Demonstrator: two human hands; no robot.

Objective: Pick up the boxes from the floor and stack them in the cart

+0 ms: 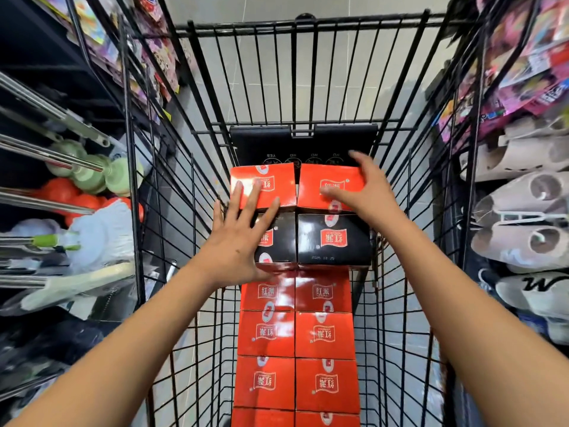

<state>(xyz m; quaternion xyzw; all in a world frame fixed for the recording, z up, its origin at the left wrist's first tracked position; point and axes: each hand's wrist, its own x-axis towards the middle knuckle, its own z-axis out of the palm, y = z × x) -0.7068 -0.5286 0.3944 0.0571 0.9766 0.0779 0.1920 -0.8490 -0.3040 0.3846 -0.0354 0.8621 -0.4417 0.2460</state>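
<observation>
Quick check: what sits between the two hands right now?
Head view: nothing loose. The left hand rests on the top left box, the right hand on the top right box; their seam runs between the hands.

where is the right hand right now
Head view, right of centre: the right hand rests on the top right red box at the far end of the cart.

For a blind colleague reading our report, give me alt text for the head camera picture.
A person's left hand and right hand rest on the top red and black boxes stacked two abreast in a black wire cart. More red boxes lie lower in the cart, nearer the camera. Mops show on the left shelves, slippers on the right.
</observation>
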